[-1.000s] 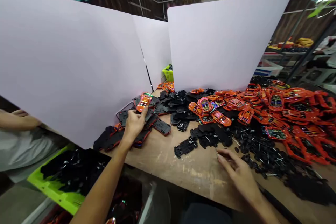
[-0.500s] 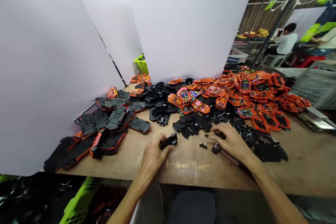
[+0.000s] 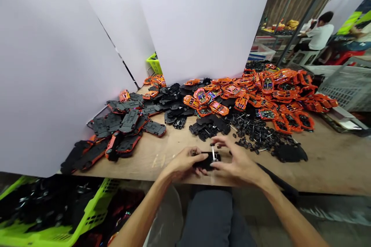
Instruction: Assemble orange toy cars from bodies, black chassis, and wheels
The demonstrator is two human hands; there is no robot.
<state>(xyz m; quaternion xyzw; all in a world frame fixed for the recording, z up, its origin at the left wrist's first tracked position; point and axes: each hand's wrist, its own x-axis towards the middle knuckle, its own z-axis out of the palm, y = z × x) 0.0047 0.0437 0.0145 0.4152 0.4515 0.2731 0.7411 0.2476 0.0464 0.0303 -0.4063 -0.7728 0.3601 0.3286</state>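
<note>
My left hand [image 3: 185, 161] is closed round a black toy car chassis [image 3: 204, 161], holding it just above the table's front edge. Between the thumb and fingers of my right hand [image 3: 236, 161] is a wheel axle [image 3: 213, 152], a thin pale rod with small black wheels. It lies across the right end of the chassis; whether it sits in its slot I cannot tell. A pile of loose wheel axles [image 3: 255, 131] spreads beyond my right hand. Flat black chassis [image 3: 208, 126] lie straight ahead. A long dark tool [image 3: 278, 181], partly hidden, rests by my right forearm.
Orange toy car shells [image 3: 286, 94] are heaped at the back right. Cars with dark undersides up [image 3: 129, 121] pile at the left. White panels [image 3: 203, 23] stand behind the table [image 3: 333, 162]. A lime green crate [image 3: 92, 210] is below left. People [image 3: 321, 32] sit far right.
My right hand has picked up a wheel axle and moved left to the chassis. My left hand has brought the chassis right and nearer, turning it flat. The view has shifted slightly.
</note>
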